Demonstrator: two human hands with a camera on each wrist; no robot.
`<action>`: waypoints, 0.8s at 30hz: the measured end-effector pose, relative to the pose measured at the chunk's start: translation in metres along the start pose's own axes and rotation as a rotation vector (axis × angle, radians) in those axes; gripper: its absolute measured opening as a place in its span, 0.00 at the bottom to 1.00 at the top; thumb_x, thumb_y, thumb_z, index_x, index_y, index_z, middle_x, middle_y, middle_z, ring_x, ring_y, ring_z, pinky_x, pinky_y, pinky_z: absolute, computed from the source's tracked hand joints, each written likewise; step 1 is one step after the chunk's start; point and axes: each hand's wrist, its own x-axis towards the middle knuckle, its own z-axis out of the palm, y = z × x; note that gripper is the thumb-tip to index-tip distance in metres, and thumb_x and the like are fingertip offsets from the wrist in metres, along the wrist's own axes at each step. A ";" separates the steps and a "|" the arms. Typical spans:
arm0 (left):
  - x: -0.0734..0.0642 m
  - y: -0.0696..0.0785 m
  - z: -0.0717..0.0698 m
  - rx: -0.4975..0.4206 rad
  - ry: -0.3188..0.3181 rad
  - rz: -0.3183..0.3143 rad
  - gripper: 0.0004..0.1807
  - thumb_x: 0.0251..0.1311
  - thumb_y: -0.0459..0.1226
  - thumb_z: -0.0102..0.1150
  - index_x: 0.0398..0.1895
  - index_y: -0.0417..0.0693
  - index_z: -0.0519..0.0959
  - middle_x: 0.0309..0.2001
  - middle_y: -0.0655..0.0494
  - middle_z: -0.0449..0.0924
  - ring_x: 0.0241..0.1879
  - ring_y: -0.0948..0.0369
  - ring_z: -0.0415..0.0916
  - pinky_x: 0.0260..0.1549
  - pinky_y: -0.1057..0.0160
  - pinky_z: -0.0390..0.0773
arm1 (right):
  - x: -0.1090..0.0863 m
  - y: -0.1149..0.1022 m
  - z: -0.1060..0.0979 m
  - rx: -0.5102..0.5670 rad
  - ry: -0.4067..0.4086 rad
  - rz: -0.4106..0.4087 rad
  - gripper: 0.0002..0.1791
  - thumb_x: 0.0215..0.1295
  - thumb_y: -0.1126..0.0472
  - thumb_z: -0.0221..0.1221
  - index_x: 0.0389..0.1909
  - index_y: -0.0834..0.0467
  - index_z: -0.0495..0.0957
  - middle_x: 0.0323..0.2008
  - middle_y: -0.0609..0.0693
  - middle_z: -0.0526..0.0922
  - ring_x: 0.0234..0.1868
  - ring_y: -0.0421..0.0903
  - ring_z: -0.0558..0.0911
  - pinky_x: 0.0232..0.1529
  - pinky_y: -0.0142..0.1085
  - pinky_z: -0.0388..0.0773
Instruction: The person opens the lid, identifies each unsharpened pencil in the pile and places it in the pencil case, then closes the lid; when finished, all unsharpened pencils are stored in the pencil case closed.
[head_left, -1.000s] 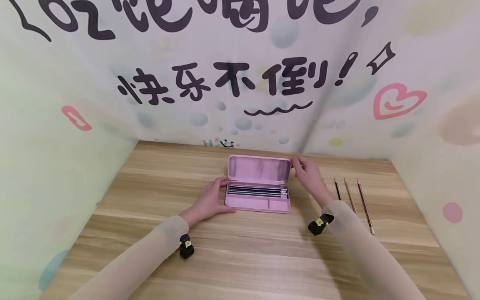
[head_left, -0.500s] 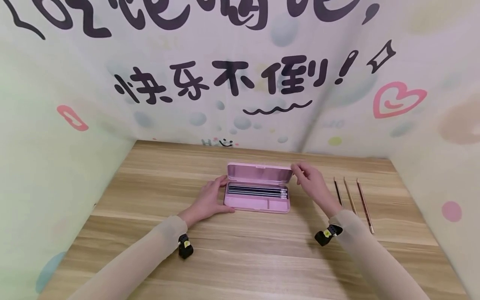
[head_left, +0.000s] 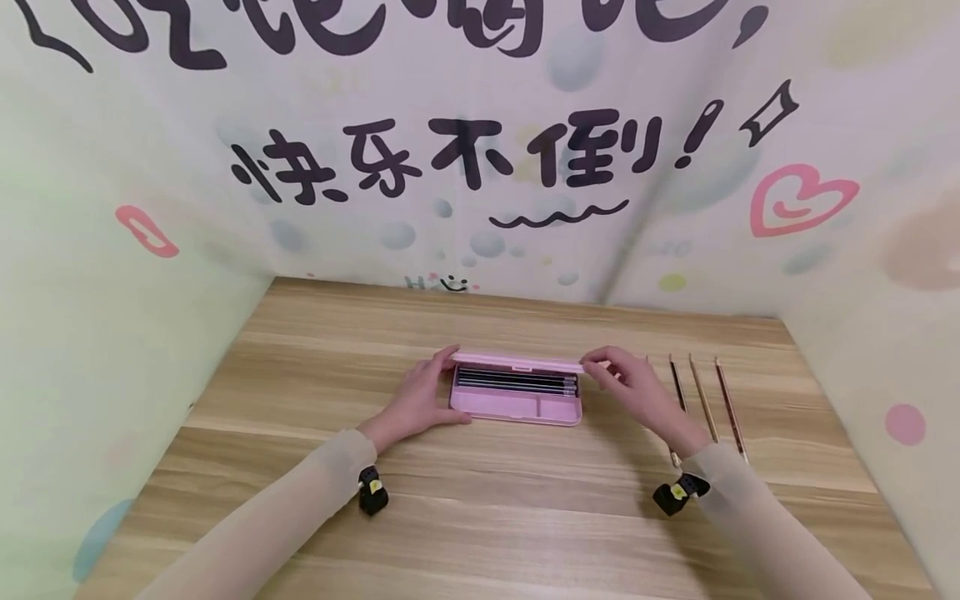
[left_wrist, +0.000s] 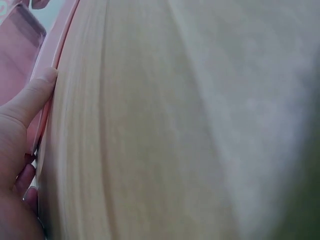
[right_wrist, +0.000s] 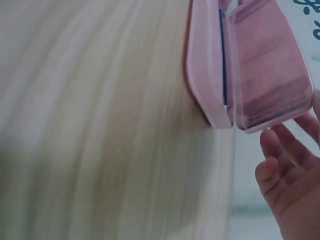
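A pink pencil case [head_left: 491,402] lies on the wooden table with its hinged lid [head_left: 517,361] partly lowered. Several dark pencils [head_left: 517,382] lie side by side in its back compartment; the front compartments hold nothing visible. My left hand [head_left: 414,398] grips the case's left end, thumb along the front edge and fingers toward the back. In the left wrist view that thumb [left_wrist: 37,95] presses the case's side wall. With its fingertips, my right hand [head_left: 633,390] holds the lid's right corner. The right wrist view shows its fingers [right_wrist: 287,150] at the edge of the tilted lid [right_wrist: 270,65].
Right of the case, several pencils lie on the table, including a black one [head_left: 678,385], a tan one [head_left: 703,396] and a reddish one [head_left: 729,404]. The right hand and sleeve partly cover them. A printed wall sheet [head_left: 480,242] rises behind the table.
The case's lid has swung down toward the tray, from nearly upright to low over it. My right hand has come down and nearer with it; the left hand has stayed at the left end.
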 end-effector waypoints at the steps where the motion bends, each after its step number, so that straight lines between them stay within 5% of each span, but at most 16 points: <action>1: 0.000 0.000 0.000 0.002 0.001 0.009 0.65 0.45 0.51 0.85 0.82 0.47 0.53 0.72 0.44 0.71 0.70 0.42 0.65 0.73 0.38 0.58 | -0.002 0.001 0.000 -0.010 -0.022 -0.021 0.11 0.79 0.58 0.57 0.55 0.56 0.82 0.47 0.55 0.85 0.37 0.48 0.82 0.35 0.35 0.79; 6: -0.002 0.001 -0.001 0.018 -0.006 0.050 0.58 0.47 0.50 0.84 0.80 0.51 0.60 0.76 0.48 0.67 0.72 0.41 0.63 0.72 0.36 0.58 | -0.014 0.006 0.003 -0.073 -0.111 -0.112 0.13 0.75 0.59 0.63 0.57 0.53 0.81 0.54 0.54 0.82 0.40 0.41 0.80 0.36 0.34 0.80; 12: -0.001 0.002 0.000 0.032 -0.025 0.044 0.54 0.49 0.51 0.83 0.78 0.53 0.63 0.75 0.50 0.68 0.72 0.42 0.62 0.72 0.36 0.58 | -0.020 0.011 0.007 -0.131 -0.096 -0.230 0.17 0.67 0.64 0.69 0.55 0.58 0.82 0.56 0.59 0.80 0.36 0.39 0.81 0.34 0.33 0.82; 24: 0.000 0.001 -0.010 0.008 -0.086 0.011 0.54 0.48 0.56 0.82 0.77 0.55 0.65 0.74 0.50 0.69 0.72 0.44 0.62 0.72 0.39 0.61 | -0.017 0.013 0.012 -0.144 -0.188 -0.078 0.30 0.65 0.56 0.72 0.66 0.56 0.77 0.68 0.64 0.72 0.37 0.40 0.82 0.40 0.38 0.84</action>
